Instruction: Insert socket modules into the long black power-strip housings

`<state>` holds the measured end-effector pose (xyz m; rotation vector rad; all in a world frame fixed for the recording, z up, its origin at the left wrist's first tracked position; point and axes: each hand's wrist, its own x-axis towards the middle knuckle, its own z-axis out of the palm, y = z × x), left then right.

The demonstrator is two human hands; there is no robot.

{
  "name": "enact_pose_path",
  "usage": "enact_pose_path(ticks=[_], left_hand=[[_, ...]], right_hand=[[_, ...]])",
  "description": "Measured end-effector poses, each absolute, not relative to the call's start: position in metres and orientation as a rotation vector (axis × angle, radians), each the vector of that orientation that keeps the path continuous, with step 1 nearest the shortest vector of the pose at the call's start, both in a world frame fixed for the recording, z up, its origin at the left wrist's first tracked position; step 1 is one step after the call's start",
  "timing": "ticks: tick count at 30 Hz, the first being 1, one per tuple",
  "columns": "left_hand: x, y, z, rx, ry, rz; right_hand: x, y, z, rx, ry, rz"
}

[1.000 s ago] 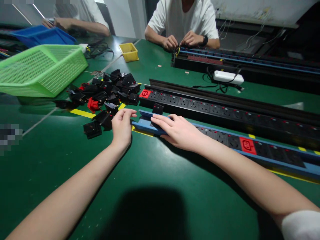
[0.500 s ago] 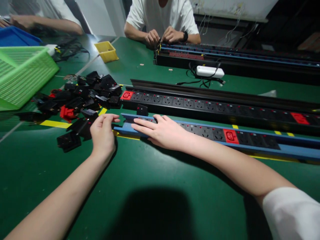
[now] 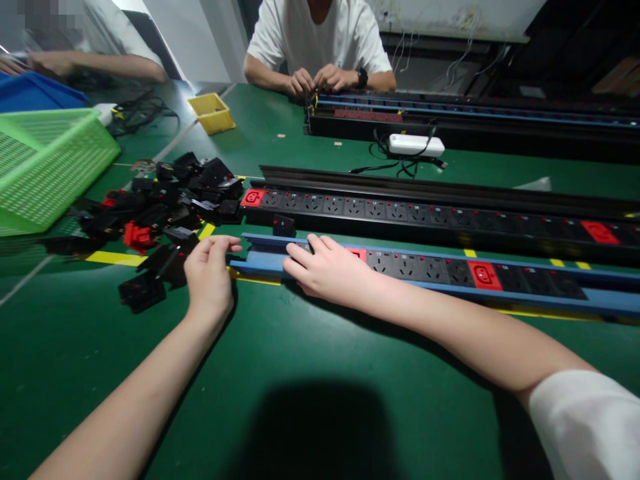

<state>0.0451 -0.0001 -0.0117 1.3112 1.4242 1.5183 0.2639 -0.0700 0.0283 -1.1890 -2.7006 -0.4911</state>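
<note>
My right hand (image 3: 333,270) lies over the row of black and red socket modules (image 3: 405,268) set in a long blue channel (image 3: 265,261). Its fingers are spread and bent onto the modules near the left end, touching without wrapping round them. Part of the row is hidden beneath that hand. Just beyond the channel's left end hovers my left hand (image 3: 210,270), fingers loosely curled with the tips apart and nothing visible in them. A single black socket module (image 3: 284,225) stands behind the channel.
Loose black and red modules (image 3: 165,207) are heaped at left, beside a green basket (image 3: 55,160). Behind the channel lies a black socket strip (image 3: 425,223). Farther back are a yellow bin (image 3: 213,113), a white power strip (image 3: 416,145) and a co-worker's hands (image 3: 317,80).
The row of socket modules has slid rightward along the blue channel, my right hand moving with it and its fingers bending more. My left hand keeps nearly the same place and pose.
</note>
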Motion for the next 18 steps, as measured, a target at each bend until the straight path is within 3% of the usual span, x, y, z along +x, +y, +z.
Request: enact_pose_path(ticks=[9, 18], left_hand=[[0.044, 0.0, -0.012, 1.373, 1.418, 1.477], [0.048, -0.018, 0.001, 2.058, 1.666, 1.162]], right_hand=[[0.264, -0.072, 0.026, -1.15, -2.701, -0.602], [0.263, -0.072, 0.023, -1.15, -2.673, -0.563]])
